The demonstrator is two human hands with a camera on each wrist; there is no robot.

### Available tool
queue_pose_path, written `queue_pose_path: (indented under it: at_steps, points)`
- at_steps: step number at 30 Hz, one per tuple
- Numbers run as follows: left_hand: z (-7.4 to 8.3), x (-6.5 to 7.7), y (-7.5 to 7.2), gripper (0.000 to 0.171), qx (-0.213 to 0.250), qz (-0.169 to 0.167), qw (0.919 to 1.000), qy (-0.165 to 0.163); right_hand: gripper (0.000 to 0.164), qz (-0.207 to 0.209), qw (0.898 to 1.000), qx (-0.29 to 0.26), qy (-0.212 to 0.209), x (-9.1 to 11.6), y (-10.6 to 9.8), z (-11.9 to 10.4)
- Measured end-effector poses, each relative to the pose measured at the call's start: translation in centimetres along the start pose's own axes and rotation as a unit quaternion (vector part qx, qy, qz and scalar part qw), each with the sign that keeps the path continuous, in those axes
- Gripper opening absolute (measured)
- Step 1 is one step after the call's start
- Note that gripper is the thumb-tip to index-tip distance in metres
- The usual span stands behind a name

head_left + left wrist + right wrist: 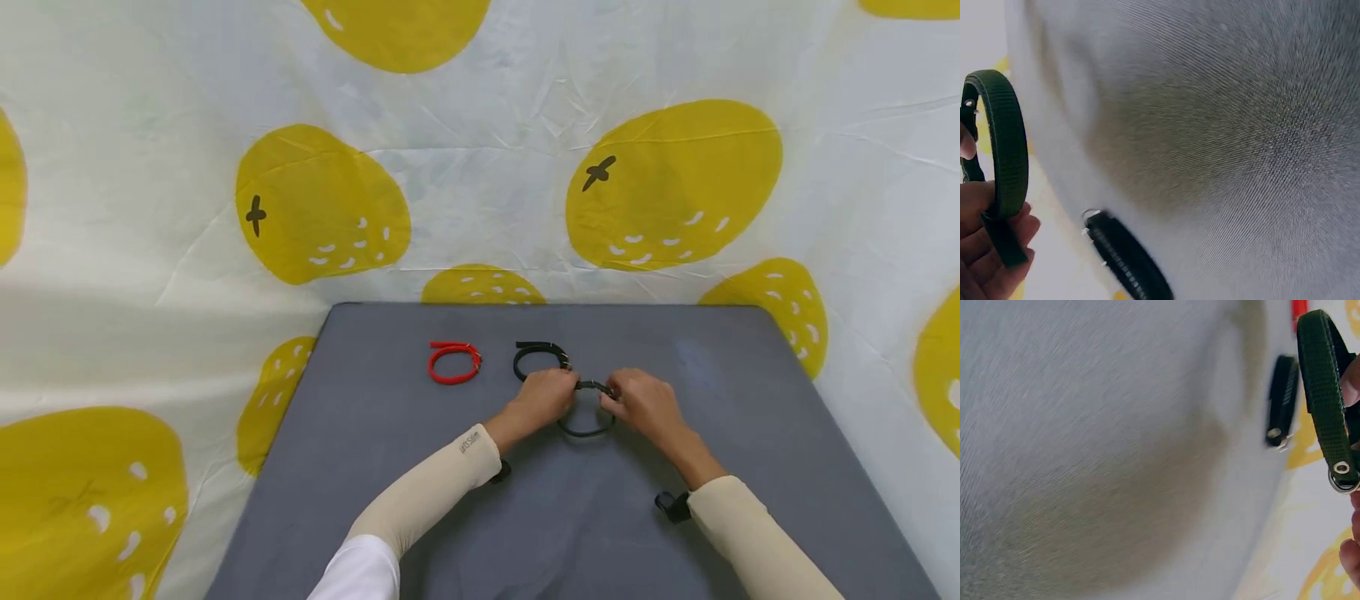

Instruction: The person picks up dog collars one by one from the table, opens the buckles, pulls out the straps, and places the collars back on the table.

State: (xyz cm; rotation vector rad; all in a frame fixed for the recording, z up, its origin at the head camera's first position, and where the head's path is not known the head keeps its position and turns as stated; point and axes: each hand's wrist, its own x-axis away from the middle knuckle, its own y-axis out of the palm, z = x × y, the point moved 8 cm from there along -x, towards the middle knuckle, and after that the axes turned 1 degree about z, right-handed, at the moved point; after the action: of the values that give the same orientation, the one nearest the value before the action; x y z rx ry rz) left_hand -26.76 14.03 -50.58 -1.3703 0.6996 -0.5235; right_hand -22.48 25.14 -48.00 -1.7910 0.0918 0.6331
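Note:
Between both hands is a dark green pet collar (587,434) bent into a loop, with metal eyelets and a ring showing in the right wrist view. My left hand (547,394) grips one side of it, the thumb inside the loop and a loose strap end (1005,240) lying across the fingers. On the opposite side, my right hand (643,404) pinches the band (1325,394), its thumb pressing from within. The loop is held up over the grey table. Just beyond the left hand lies a coiled black collar (542,346).
A coiled red collar (453,380) lies left of the black one on the grey table (360,467). Behind and beside the table hangs a white cloth (480,200) printed with yellow fruit shapes.

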Motion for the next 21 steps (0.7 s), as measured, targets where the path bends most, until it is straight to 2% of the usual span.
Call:
queue_pose_path:
  at_steps: [3,5,6,10,12,15,21]
  points:
    - [-0.4,1.2,-2.0,0.008,0.028,0.025,0.9993,0.000,0.024,0.024,0.999,-0.028,-0.005,-0.4,-1.2,-1.1]
    - [-0.5,2.1,-3.2,0.007,0.048,0.049,0.9977,0.006,0.024,0.032,0.998,-0.061,0.004,-0.6,-2.0,-1.7]
    - [-0.6,2.6,-3.9,0.011,0.059,0.061,0.9963,0.010,0.023,0.034,0.996,-0.082,0.011,-0.7,-2.4,-2.0]
    - [-1.2,5.1,-6.4,0.028,0.115,0.115,0.9864,0.023,0.020,0.030,0.981,-0.189,0.032,-0.9,-4.0,-3.2]
    - [-1.6,6.4,-7.7,0.031,0.135,0.138,0.9807,0.034,0.017,0.016,0.970,-0.239,0.041,-1.0,-4.6,-3.9]
    - [-2.2,8.1,-9.4,0.032,0.156,0.161,0.9730,0.055,0.015,-0.020,0.956,-0.286,0.054,-1.3,-5.3,-5.2]
    - [-2.7,11.0,-11.6,0.032,0.190,0.182,0.9603,0.092,0.015,-0.085,0.940,-0.324,0.061,-1.8,-6.5,-8.6]
